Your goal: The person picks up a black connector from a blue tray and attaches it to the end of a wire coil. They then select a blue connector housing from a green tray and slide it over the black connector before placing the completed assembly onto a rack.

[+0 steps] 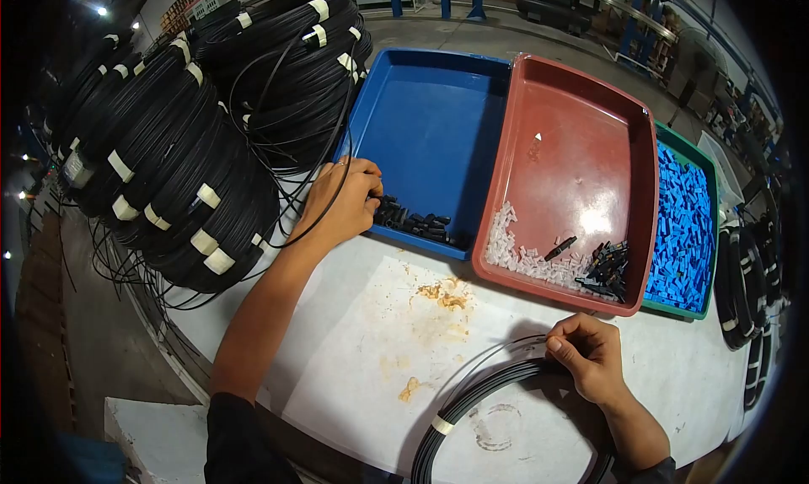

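Observation:
My right hand point(590, 357) pinches the end of a thin black cable between thumb and forefinger. That cable belongs to a black cable coil point(480, 393), tied with a pale band, which lies on the near side of the table under this hand. My left hand point(344, 199) reaches over the near left corner of the blue tray point(430, 121). Its fingers are curled together beside several small black parts point(417, 220), and what they hold, if anything, is hidden. A loose strand of black cable passes across the left wrist.
Large stacked black cable coils point(168, 164) with pale tape stand on the left. A red tray point(573, 147) holds clear and black small parts; a green tray point(712, 223) holds blue ones. Stained white paper point(371, 315) covers the table. More coils point(742, 282) hang at right.

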The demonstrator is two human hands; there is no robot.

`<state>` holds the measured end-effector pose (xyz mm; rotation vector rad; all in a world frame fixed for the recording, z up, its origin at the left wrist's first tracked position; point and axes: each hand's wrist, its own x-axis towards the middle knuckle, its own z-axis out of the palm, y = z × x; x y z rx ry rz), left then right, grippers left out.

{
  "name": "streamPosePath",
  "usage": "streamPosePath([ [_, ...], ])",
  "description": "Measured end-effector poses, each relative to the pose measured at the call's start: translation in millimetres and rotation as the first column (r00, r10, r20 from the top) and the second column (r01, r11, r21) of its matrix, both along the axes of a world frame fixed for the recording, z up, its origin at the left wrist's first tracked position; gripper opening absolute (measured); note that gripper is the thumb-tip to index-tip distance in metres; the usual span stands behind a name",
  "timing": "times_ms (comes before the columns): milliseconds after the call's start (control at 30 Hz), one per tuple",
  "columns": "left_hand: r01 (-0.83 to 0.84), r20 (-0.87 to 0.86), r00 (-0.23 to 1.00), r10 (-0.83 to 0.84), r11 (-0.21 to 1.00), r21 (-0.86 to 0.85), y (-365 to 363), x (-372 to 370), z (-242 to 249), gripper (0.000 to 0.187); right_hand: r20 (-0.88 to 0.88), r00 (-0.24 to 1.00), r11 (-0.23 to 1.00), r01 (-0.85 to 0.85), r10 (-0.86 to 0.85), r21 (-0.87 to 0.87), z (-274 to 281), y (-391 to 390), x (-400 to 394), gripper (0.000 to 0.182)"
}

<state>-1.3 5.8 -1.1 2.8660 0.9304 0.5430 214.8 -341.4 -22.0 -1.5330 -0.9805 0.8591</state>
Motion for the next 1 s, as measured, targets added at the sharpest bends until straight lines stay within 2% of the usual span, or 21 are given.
streamPosePath([
  [100, 0.061, 0.040, 0.997, -0.063, 0.997, 0.048, -3, 3, -1, 0.013, 0.033, 0.999, 1.000, -0.010, 0.011, -0.011, 0, 0, 1, 0.010],
  [167, 0.021, 0.191, 0.982, -0.008, 0.998, -0.065, -15, 10, 3, 0.015, 0.044, 0.999, 1.000, -0.005, 0.005, -0.015, 1, 0, 1, 0.009],
  [233, 0.056, 0.241, 0.970, -0.036, 0.995, -0.077, -34, 16, 6, 0.016, 0.060, 0.998, 0.998, 0.000, 0.003, -0.059, 3, -3, 5, 0.008],
  [267, 0.089, 0.364, 0.931, -0.012, 0.977, -0.194, -44, 19, 5, 0.015, 0.112, 0.994, 0.999, -0.015, 0.018, -0.028, 8, -2, 5, 0.009],
  [300, 0.137, 0.477, 0.879, 0.026, 0.943, -0.304, -52, 23, 3, 0.015, 0.165, 0.986, 1.000, -0.031, 0.030, 0.001, 12, -2, 6, 0.009],
  [367, 0.235, 0.507, 0.861, -0.025, 0.906, -0.353, -68, 32, -2, 0.016, 0.180, 0.983, 1.000, -0.015, 0.017, -0.013, 24, -7, 11, 0.009],
  [433, 0.463, 0.657, 0.754, -0.015, 0.721, -0.516, -93, 44, -4, 0.017, 0.408, 0.911, 0.994, -0.015, 0.057, -0.106, 37, -14, 13, 0.010],
  [500, 0.540, 0.671, 0.732, -0.118, 0.701, -0.465, -121, 57, 1, 0.017, 0.422, 0.905, 0.993, 0.005, 0.047, -0.121, 39, -23, 19, 0.010],
  [567, 0.571, 0.651, 0.746, -0.139, 0.636, -0.518, -144, 73, 1, 0.017, 0.491, 0.871, 0.988, 0.062, 0.016, -0.143, 38, -32, 24, 0.011],
  [633, 0.609, 0.657, 0.735, -0.168, 0.590, -0.531, -169, 91, 2, 0.018, 0.479, 0.863, 0.972, 0.223, -0.161, -0.076, 35, -38, 24, 0.010],
  [700, 0.683, 0.713, 0.687, -0.138, 0.458, -0.569, -188, 107, -8, 0.018, 0.277, 0.914, 0.955, 0.287, -0.295, 0.069, 6, -40, 35, 0.008],
  [767, 0.685, 0.724, 0.683, -0.097, 0.431, -0.588, -206, 118, -16, 0.016, 0.371, 0.840, 0.916, 0.329, -0.395, 0.230, -3, -43, 32, 0.007],
  [833, 0.721, 0.743, 0.657, -0.127, 0.394, -0.570, -219, 122, -27, 0.017, 0.401, 0.825, 0.908, 0.295, -0.399, 0.296, -12, -46, 30, 0.007],
  [900, 0.702, 0.731, 0.670, -0.129, 0.432, -0.567, -230, 117, -34, 0.016, 0.334, 0.850, 0.905, 0.324, -0.406, 0.276, -17, -48, 34, 0.008],
  [967, 0.679, 0.685, 0.688, -0.238, 0.542, -0.494, -229, 112, -30, 0.017, 0.330, 0.847, 0.891, 0.307, -0.416, 0.336, -19, -51, 37, 0.007],
  [1000, 0.678, 0.682, 0.692, -0.238, 0.540, -0.499, -230, 110, -28, 0.017, 0.400, 0.824, 0.900, 0.275, -0.402, 0.340, -16, -53, 35, 0.006],
])
